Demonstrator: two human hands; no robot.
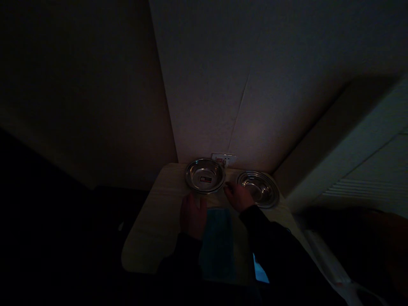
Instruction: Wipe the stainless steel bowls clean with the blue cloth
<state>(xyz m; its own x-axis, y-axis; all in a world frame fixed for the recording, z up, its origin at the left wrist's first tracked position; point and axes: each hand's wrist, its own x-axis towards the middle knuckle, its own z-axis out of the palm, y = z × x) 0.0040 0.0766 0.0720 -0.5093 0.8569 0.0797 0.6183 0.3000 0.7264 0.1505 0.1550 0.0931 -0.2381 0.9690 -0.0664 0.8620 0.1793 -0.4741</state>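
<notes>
The light is very dim. A shiny round metal dish (204,168) with a dark label inside it lies at the back of a small pale table (149,238); its doubled rim looks like more than one dish stacked. My left hand (193,216) is just in front of this dish, thumb apart from the fingers, with nothing visible in it. My right hand (239,196) is between that dish and a second group of nested metal dishes (263,191), partly covering the latter. Its bent fingertips are close to the labelled dish's right rim; whether they touch it is too dark to tell.
A teal cloth (218,246) lies flat between my forearms. Beside my right sleeve a phone (261,272) has its screen lit. A wall socket (224,159) sits behind the dishes, and the wall (207,93) rises directly from the table's back edge.
</notes>
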